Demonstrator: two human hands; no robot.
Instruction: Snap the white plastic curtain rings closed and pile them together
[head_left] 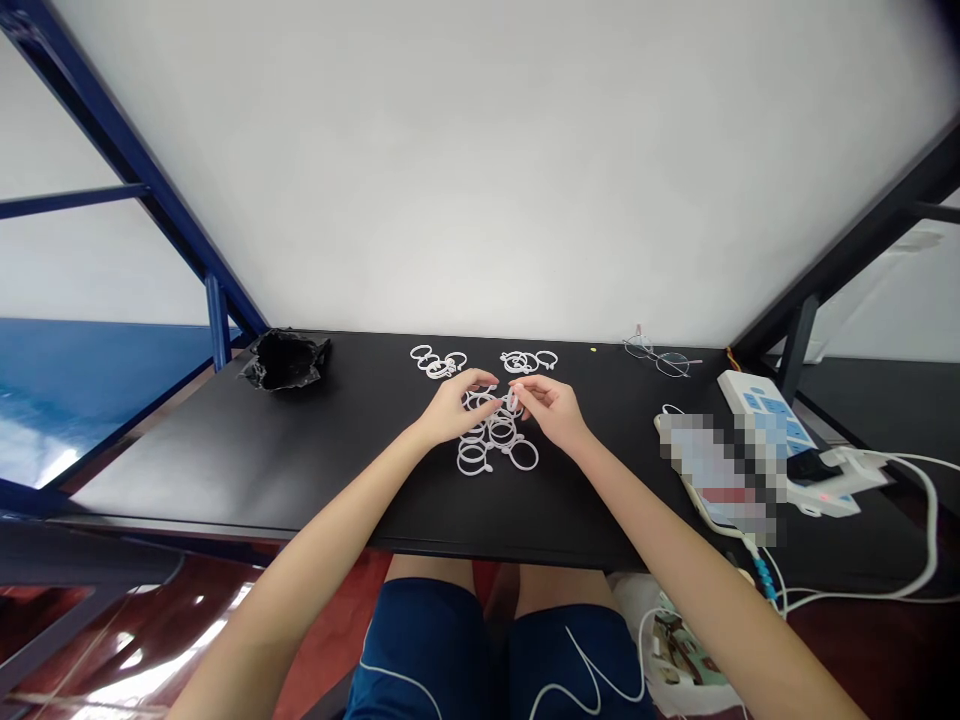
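Head view: white ring [513,400] pinched in right grip [553,408], by ring pile [491,432]; left grip [453,405] parted.

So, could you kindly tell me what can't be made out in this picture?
Head view, central white rings: partly covered by the left hand and overlapping one another, so no sure count.
Head view, phone: screen unreadable under the pixelated blur.
Head view, black plastic bag: too dark inside to tell its contents.
Head view, right forearm: cut off by the bottom edge.
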